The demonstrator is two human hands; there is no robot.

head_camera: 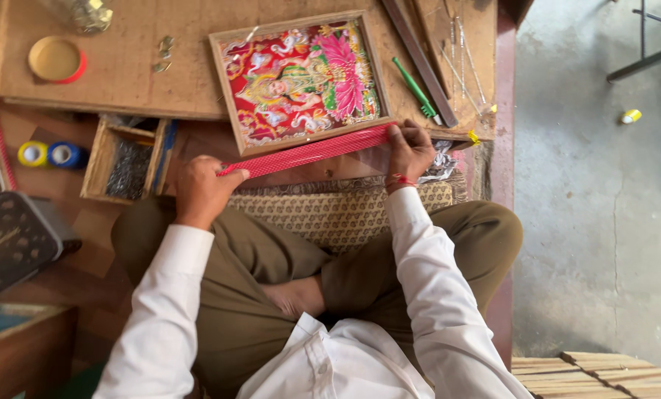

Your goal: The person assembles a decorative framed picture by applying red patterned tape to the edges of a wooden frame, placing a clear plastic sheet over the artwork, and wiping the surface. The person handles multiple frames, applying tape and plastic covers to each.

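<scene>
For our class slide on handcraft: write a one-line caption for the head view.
Seated cross-legged, a person's left hand and right hand stretch a red strip along a framed picture.

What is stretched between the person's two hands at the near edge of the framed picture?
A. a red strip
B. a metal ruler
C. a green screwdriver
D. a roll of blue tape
A: the left hand and right hand each hold an end of the red strip lying along the near edge of the framed picture.
</scene>
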